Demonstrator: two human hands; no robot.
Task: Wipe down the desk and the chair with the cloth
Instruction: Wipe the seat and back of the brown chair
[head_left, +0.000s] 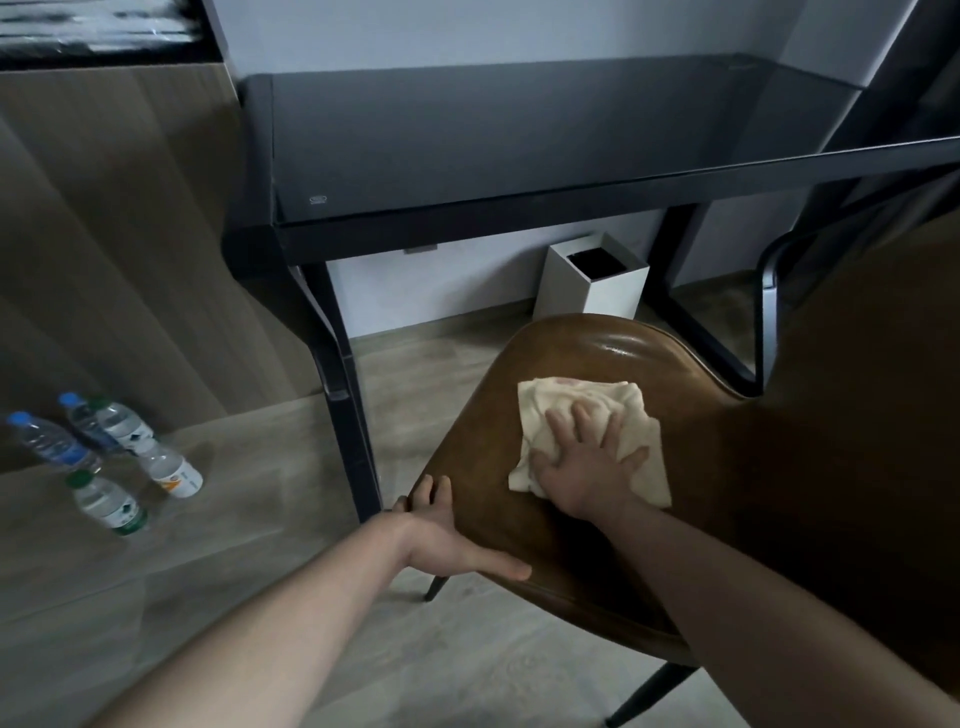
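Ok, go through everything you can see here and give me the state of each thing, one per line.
cloth: crumpled, flat on the chair seat
right hand: fingers spread, pressing the cloth
left hand: gripping the seat's edge
chair: standing, pulled out from the desk
desk: top bare, glossy
bin: upright, open-topped, under the desk
water bottles: capped, standing on the floor

Right hand: palm down, fingers spread flat — arm extended forward.
Left hand: thumb stretched out, fingers curled over an edge.
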